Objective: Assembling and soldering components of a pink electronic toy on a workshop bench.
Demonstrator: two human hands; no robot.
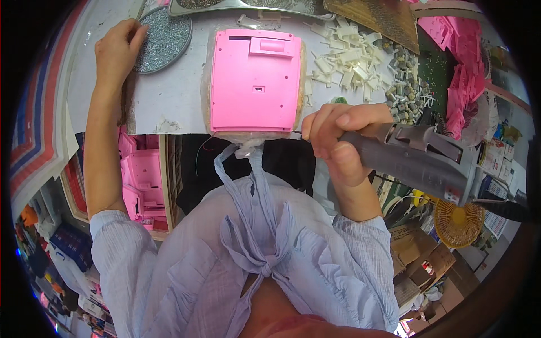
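Observation:
My left hand (116,49) is at the rim of a round dish of small silvery screws (166,42). Its fingers are bent together in a pinch, and what is between them, if anything, is too small to make out. In my right hand (341,135) is a grey power screwdriver (417,160) with a lever on its body, held sideways with its tip end toward the left. Between my hands a pink plastic housing panel (256,84) lies flat on a plastic-wrapped pad at the table's near edge. Small holes and a raised block show on the panel.
White plastic parts (352,56) lie heaped right of the panel, beside small metal cylinders (403,79). A metal tray (248,7) is at the back. Pink parts stand at the far right (465,73) and in an opening (147,174) below the table's left side. A yellow basket (459,222) is at right.

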